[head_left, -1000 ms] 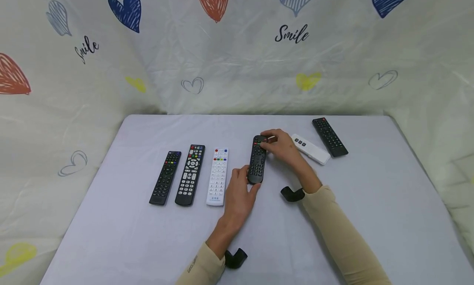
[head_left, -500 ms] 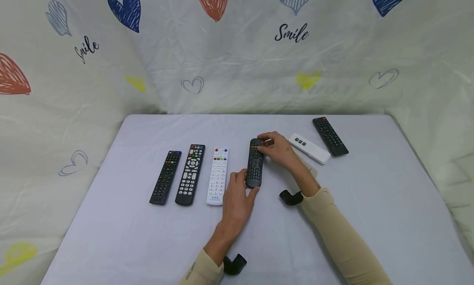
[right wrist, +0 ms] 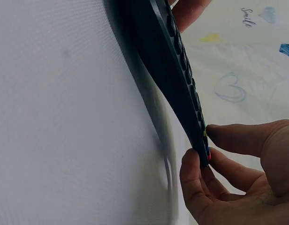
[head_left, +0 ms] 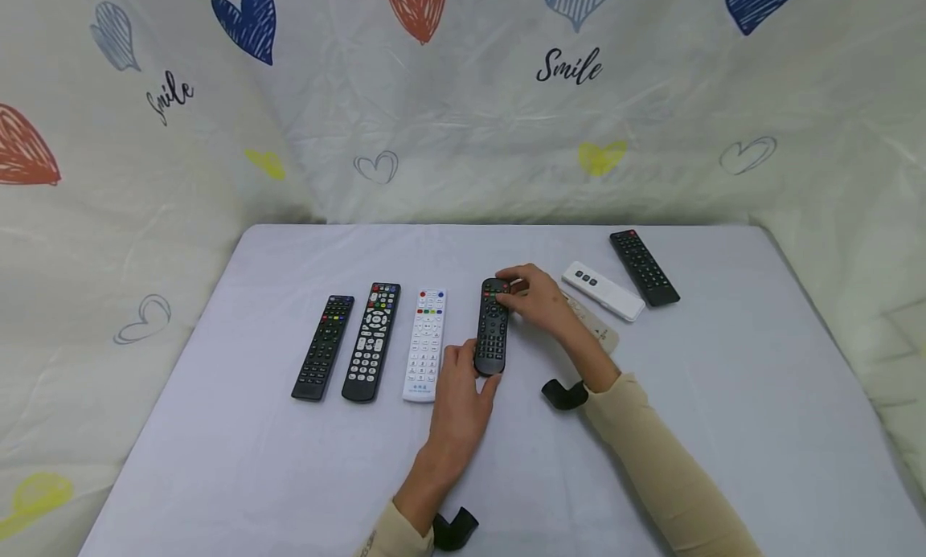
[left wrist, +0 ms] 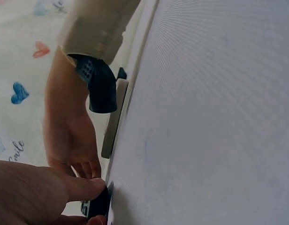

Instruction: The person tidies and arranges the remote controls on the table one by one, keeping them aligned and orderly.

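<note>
Held remote point(head_left: 493, 332), as the head view is showing it, is lying lengthwise toward the far edge of the counter point(head_left: 275, 460), about midway between the left and right edges. Both hands are clamping it: the left hand point(head_left: 457, 408) is gripping the end away from the far edge, and the right hand point(head_left: 535, 300) is pinching the opposite end. The white remote point(head_left: 425, 348) is resting just beside the left hand, toward the left edge; the beige remote point(head_left: 599, 329) is lying partly behind the right forearm, toward the right edge.

From the left wrist, the left thumb and a finger are pressing the dark case from two sides, and the right hand is showing beyond. How far the fingers are reaching underneath is not showing.

From the right wrist, the right hand is nipping face and back together, and a gap is showing between that end and the counter; whether the other end is touching, I cannot tell. The case is looking like stiff, smooth plastic, so it is probably handling light, a little slippery and not very fragile. The bare long sides are likely offering the best hold, sparing the buttons point(right wrist: 188, 71); pinching one tip alone would risk pivoting.
</note>
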`<state>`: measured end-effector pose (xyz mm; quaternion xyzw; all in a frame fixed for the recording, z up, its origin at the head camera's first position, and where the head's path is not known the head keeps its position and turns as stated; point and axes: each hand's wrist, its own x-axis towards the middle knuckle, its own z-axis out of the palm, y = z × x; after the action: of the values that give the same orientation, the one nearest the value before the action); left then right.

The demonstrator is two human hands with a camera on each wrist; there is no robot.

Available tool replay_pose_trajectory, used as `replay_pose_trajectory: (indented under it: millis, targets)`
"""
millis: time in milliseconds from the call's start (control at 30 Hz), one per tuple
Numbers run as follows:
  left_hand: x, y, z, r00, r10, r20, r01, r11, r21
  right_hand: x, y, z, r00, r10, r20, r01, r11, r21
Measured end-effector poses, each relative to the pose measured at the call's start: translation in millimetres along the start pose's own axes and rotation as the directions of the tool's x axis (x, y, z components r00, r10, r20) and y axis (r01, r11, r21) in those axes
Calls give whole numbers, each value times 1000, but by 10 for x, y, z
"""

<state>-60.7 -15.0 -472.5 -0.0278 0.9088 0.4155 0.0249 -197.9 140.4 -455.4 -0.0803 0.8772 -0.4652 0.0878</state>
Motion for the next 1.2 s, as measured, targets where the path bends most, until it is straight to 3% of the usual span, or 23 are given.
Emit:
replay_pose_trajectory:
  millis: [300,1200]
  targets:
    - [-70,22,-24,1000,-10,-3,10,999,45,-43,-11,58,1000,12,20,-12,1000,-1]
    - [-271,-9,-73,998,-60,0,60,998,-16,-85,-60,226,996,-54,75,58,997,-55]
